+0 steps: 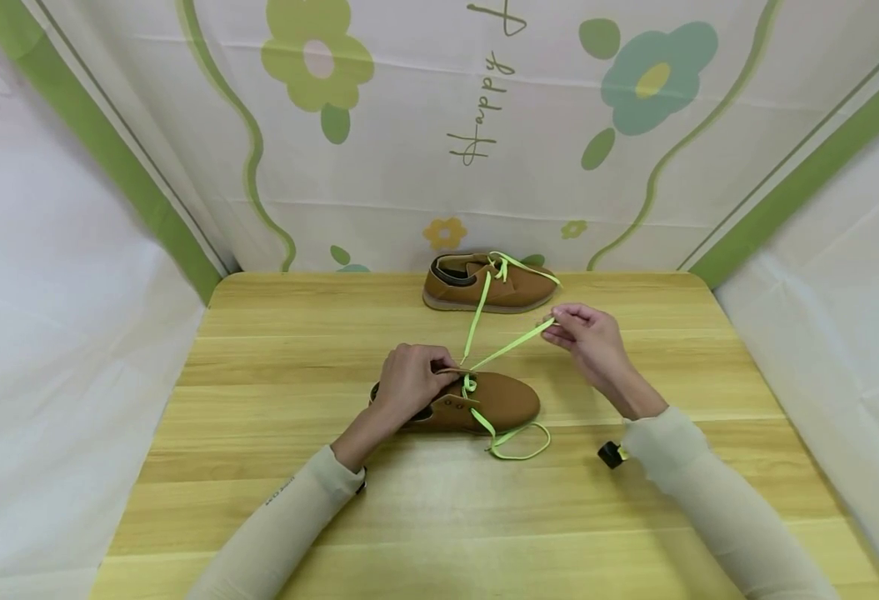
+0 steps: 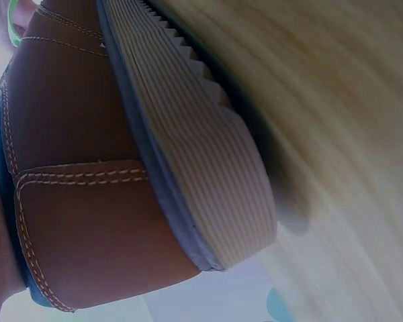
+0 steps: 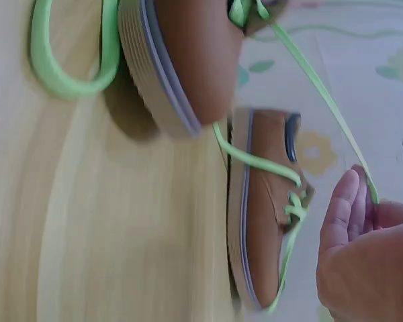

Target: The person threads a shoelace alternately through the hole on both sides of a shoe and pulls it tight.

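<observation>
A brown shoe with a yellow-green lace lies on the wooden table, toe to the right. My left hand is at the shoe's opening and pinches the far eyelet flap between thumb and fingers. In the left wrist view the shoe's heel and ribbed sole fill much of the picture. My right hand, up and to the right of the shoe, pinches one end of the shoelace, drawn taut from the eyelets. The lace's other end lies looped on the table by the near side.
A second brown shoe, laced in the same yellow-green, stands at the table's back edge, one lace end hanging toward the first shoe. Behind it rises a white curtain with printed flowers. A small black device sits at the right wrist.
</observation>
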`<state>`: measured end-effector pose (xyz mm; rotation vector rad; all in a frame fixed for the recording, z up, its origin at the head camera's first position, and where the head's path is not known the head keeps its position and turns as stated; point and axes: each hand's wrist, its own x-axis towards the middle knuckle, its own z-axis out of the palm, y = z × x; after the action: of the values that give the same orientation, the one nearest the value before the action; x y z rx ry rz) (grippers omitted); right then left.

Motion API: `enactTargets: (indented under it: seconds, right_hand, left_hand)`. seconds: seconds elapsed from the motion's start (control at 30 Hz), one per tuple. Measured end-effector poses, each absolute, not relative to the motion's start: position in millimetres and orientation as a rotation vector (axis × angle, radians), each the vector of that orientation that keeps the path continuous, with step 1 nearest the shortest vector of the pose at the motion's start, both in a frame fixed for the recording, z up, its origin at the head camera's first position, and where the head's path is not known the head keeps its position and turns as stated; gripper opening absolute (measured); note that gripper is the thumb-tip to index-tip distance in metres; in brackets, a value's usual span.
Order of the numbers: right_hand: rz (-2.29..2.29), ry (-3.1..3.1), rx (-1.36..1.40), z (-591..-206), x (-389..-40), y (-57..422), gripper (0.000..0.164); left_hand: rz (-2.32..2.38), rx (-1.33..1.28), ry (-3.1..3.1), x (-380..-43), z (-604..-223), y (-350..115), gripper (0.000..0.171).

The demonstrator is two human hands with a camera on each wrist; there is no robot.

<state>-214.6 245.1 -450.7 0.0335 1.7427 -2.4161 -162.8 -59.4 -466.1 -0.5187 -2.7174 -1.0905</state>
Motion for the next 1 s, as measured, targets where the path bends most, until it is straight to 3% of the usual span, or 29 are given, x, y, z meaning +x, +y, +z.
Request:
enactTargets:
  seconds: [0.37,1.0]
  right_hand:
    - [-2.630,1.582,0.202,-449,-217,297,0.007]
    - [-2.588,1.593,0.535,-458,-210,351,0.007]
  left_hand:
    - [-1.105,-0.506,-2.727,-162,-466,-60,0.009]
    - [-1.106,-0.526,-2.723,-162,-465,-60,0.007]
